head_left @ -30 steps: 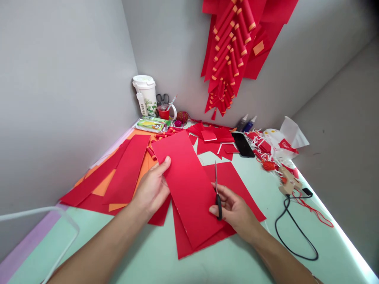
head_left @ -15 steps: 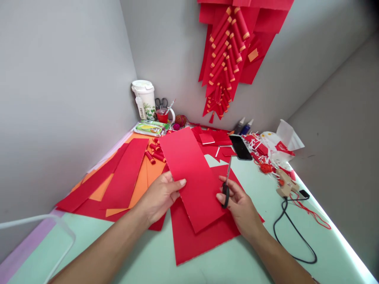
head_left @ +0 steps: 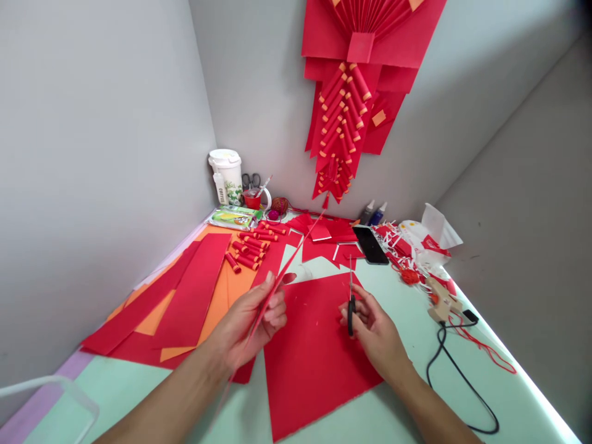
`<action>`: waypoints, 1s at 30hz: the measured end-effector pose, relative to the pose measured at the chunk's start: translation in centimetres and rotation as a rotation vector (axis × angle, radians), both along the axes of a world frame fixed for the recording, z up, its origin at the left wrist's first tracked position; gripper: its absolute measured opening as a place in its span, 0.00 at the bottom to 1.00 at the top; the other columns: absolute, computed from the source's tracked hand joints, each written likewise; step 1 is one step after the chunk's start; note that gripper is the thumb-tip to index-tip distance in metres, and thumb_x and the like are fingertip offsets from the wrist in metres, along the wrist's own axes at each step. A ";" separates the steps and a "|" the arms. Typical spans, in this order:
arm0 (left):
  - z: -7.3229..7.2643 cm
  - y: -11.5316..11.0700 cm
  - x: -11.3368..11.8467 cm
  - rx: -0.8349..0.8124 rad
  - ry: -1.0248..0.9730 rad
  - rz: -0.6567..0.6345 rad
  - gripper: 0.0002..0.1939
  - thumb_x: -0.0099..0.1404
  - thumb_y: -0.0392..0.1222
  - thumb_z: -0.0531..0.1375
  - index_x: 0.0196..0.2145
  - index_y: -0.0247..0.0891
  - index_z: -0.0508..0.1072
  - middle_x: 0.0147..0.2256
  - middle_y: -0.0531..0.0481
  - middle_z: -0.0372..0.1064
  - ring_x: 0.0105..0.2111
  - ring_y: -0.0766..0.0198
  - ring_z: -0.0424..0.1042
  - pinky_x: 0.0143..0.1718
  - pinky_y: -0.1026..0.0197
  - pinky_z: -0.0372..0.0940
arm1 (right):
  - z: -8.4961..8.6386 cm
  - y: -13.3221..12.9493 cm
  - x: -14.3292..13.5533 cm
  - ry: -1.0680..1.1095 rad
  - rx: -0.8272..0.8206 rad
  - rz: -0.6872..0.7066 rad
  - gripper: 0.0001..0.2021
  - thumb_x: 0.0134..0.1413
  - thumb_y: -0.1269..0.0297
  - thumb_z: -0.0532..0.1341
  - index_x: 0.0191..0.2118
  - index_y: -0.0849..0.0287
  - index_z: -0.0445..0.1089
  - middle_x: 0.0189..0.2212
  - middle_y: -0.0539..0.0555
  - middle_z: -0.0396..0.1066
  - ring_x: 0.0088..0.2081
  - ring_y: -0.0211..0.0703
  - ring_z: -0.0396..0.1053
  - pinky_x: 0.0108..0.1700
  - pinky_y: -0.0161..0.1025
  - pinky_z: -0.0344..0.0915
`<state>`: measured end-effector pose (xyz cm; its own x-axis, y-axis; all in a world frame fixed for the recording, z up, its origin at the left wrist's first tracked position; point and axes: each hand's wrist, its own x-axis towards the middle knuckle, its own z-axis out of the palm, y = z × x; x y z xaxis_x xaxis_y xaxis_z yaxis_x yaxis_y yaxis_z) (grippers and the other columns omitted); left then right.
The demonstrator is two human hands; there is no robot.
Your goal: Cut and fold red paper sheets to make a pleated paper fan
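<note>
My left hand [head_left: 252, 317] pinches a piece of red paper [head_left: 296, 259], which is turned edge-on and shows as a thin slanted line. In my right hand [head_left: 372, 324] is a pair of scissors [head_left: 351, 302] with black handles, its blades pointing away from me. Beneath and between the hands a large red sheet [head_left: 319, 357] lies flat on the pale green table. Long red strips [head_left: 194, 296] and orange paper [head_left: 217, 308] are spread left of my left hand. Small red rolls with orange ends [head_left: 247, 250] lie in a group beyond it.
A phone [head_left: 370, 245], paper scraps [head_left: 398, 240], a beige glue gun [head_left: 441, 299] and its black cable are on the right. At the back left stand a white cup [head_left: 226, 177] and a red container [head_left: 252, 198]. A red paper decoration [head_left: 342, 117] hangs on the wall.
The red paper in my left hand has turned from facing the camera to edge-on and moved left, away from the scissors. The view has tilted up slightly, showing more of the wall decoration.
</note>
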<state>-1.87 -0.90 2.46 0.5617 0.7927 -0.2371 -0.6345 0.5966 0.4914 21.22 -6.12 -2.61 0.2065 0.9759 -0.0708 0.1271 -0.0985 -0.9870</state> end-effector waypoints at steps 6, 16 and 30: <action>-1.9 -0.6 -0.4 0.123 -0.141 -0.118 0.13 0.67 0.32 0.52 0.42 0.31 0.75 0.19 0.57 0.53 0.15 0.75 0.52 0.19 0.68 0.52 | -1.3 0.0 1.6 -0.665 0.116 0.000 0.21 0.57 0.63 0.57 0.56 0.56 0.64 0.49 0.58 0.73 0.49 0.52 0.71 0.51 0.47 0.67; -2.1 -1.3 0.2 0.254 -0.066 -0.187 0.16 0.68 0.38 0.51 0.44 0.27 0.75 0.20 0.55 0.52 0.17 0.74 0.47 0.20 0.67 0.47 | -2.6 -0.1 2.1 -1.056 0.200 0.078 0.25 0.57 0.70 0.54 0.61 0.63 0.64 0.49 0.63 0.71 0.51 0.57 0.68 0.53 0.51 0.67; -2.1 -1.5 0.6 0.285 -0.116 -0.294 0.15 0.67 0.36 0.52 0.44 0.28 0.76 0.17 0.60 0.46 0.13 0.76 0.39 0.18 0.69 0.44 | -2.5 0.1 1.7 -0.910 0.216 0.156 0.27 0.56 0.68 0.56 0.62 0.60 0.61 0.53 0.61 0.70 0.55 0.52 0.67 0.58 0.46 0.64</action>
<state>-1.26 -2.44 0.36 0.7834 0.6197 0.0468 -0.5187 0.6105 0.5985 22.96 -6.04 -5.13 -0.0409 0.9703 0.2383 0.8532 0.1580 -0.4970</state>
